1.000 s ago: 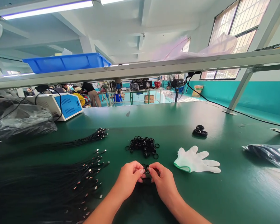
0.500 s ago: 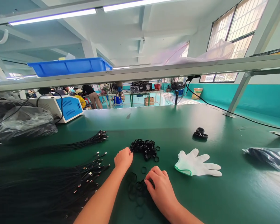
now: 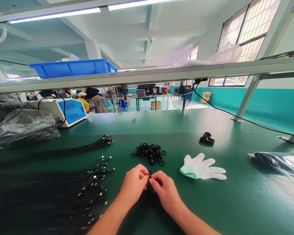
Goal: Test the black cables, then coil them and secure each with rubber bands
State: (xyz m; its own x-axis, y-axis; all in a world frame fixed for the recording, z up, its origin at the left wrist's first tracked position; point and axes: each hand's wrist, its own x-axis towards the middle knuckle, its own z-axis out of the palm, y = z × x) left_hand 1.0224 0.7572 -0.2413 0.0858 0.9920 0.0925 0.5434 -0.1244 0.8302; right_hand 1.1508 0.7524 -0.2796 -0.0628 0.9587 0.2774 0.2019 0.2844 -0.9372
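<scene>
My left hand [image 3: 134, 183] and my right hand [image 3: 166, 188] meet just in front of a pile of small black rings [image 3: 148, 150]. Their fingertips pinch together on a black ring [image 3: 150, 173], which the fingers partly cover. More dark rings appear to lie beneath the hands, mostly hidden. A loose ring [image 3: 133, 155] rests left of the pile, and two others sit at its right side. Left of my forearm, many black cables [image 3: 63, 186] with light metal plugs are spread out, and a smaller cable bundle [image 3: 98, 142] lies behind them.
A white glove [image 3: 202, 167] lies flat on the green table [image 3: 161, 125], with coiled black bands [image 3: 207, 138] behind it. A plastic bag [image 3: 279, 161] is at the right. A blue-and-white machine [image 3: 68, 112] stands back left. Overhead, a shelf [image 3: 147, 75] carries a blue tray [image 3: 74, 68].
My left hand has come back from the pile toward me and now meets my right hand. The right hand has risen slightly. A loose ring now shows left of the pile.
</scene>
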